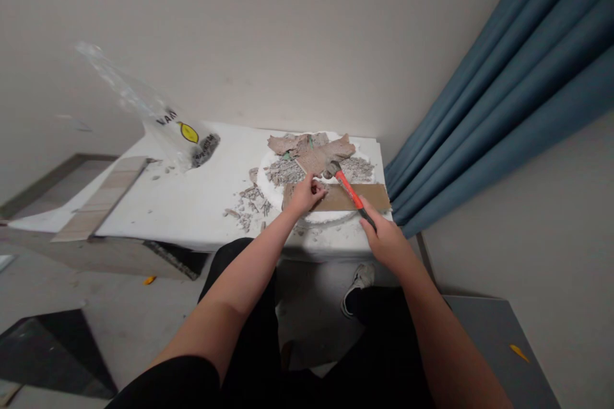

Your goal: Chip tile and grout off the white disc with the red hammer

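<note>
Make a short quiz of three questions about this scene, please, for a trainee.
1. True or false: the right hand grips a hammer with a red-orange handle.
2. What does the left hand press on? A) the plastic bag B) the brown strip C) the curtain
3. Fill in: broken tile pieces lie on a round white ____.

Key: 1 true; 2 B; 3 disc.

Right hand (386,239) gripping red-handled hammer (346,186), left hand (307,193) on broken tile pieces (311,152)
</note>
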`<control>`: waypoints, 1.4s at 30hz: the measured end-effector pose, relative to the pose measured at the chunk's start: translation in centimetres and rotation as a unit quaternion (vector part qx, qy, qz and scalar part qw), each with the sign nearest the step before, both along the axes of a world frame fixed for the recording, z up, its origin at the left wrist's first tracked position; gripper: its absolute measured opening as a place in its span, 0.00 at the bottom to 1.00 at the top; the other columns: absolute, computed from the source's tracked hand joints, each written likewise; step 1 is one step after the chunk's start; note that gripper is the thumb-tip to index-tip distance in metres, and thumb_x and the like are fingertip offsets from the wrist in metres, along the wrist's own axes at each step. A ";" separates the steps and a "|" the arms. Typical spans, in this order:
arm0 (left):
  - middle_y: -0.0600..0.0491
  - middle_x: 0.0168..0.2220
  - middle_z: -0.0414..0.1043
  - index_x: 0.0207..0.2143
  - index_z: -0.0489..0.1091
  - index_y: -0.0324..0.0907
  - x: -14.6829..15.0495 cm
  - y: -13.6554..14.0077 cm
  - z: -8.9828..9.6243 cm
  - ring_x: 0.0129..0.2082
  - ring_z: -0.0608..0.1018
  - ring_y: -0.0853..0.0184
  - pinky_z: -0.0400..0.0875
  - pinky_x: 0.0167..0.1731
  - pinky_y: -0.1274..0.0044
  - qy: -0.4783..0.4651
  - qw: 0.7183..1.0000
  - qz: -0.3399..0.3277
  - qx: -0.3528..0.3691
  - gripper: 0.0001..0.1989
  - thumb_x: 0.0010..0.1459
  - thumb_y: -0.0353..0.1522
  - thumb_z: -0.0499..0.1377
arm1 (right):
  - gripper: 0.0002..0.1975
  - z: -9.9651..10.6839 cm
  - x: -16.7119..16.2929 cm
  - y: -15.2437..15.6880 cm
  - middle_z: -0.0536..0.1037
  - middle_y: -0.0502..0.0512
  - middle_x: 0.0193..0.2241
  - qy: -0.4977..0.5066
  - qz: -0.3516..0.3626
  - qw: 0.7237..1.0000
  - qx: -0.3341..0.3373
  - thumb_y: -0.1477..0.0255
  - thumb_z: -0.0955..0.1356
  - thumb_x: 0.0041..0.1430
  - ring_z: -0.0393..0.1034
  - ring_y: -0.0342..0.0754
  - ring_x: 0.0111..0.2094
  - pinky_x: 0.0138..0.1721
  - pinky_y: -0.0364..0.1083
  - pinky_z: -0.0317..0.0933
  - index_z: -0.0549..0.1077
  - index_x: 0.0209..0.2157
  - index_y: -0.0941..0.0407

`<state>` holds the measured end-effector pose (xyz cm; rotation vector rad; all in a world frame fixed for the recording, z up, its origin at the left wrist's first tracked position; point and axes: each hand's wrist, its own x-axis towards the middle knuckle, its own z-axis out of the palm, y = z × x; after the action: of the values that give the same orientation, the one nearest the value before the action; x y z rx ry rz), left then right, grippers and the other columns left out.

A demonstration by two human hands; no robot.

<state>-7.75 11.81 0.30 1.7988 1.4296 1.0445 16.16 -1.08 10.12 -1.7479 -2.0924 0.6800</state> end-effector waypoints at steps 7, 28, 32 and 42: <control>0.59 0.29 0.73 0.50 0.62 0.45 0.1 0.0 0.0 0.29 0.73 0.69 0.65 0.35 0.76 0.035 0.999 -0.001 0.001 0.22 0.54 0.33 0.63 | 0.30 0.2 -0.3 -0.1 0.83 0.59 0.45 -0.012 0.011 1.000 -0.010 0.68 0.60 0.71 0.77 0.61 0.50 0.52 0.53 0.66 0.53 0.72 0.49; 0.50 0.43 0.76 0.57 0.61 0.43 -1.4 0.2 0.7 0.41 0.77 0.65 0.70 0.43 0.73 0.014 0.997 0.056 0.048 0.27 0.53 0.27 0.55 | 0.31 -0.2 -0.8 -0.6 0.83 0.59 0.39 -0.095 0.012 0.995 -0.014 0.66 0.59 0.72 0.79 0.59 0.39 0.41 0.49 0.66 0.49 0.73 0.46; 0.49 0.42 0.76 0.56 0.62 0.42 -2.4 0.2 1.6 0.40 0.76 0.64 0.70 0.42 0.72 -0.001 0.995 0.076 0.057 0.25 0.55 0.29 0.55 | 0.31 -0.8 -0.9 -0.3 0.83 0.60 0.36 -0.138 0.009 0.990 -0.040 0.66 0.59 0.71 0.79 0.60 0.38 0.40 0.50 0.67 0.51 0.73 0.47; 0.49 0.40 0.77 0.47 0.68 0.42 -13.0 -1.8 2.5 0.36 0.76 0.64 0.70 0.38 0.74 0.118 0.956 0.269 -0.004 0.17 0.53 0.30 0.56 | 0.31 -1.4 0.5 0.8 0.81 0.64 0.48 -0.131 -0.028 0.990 -0.037 0.67 0.59 0.72 0.78 0.64 0.46 0.48 0.56 0.68 0.52 0.73 0.49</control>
<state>-20.80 10.04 2.78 1.6021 2.1445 1.0982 16.65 -0.27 8.77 -2.0255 -2.1998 0.5438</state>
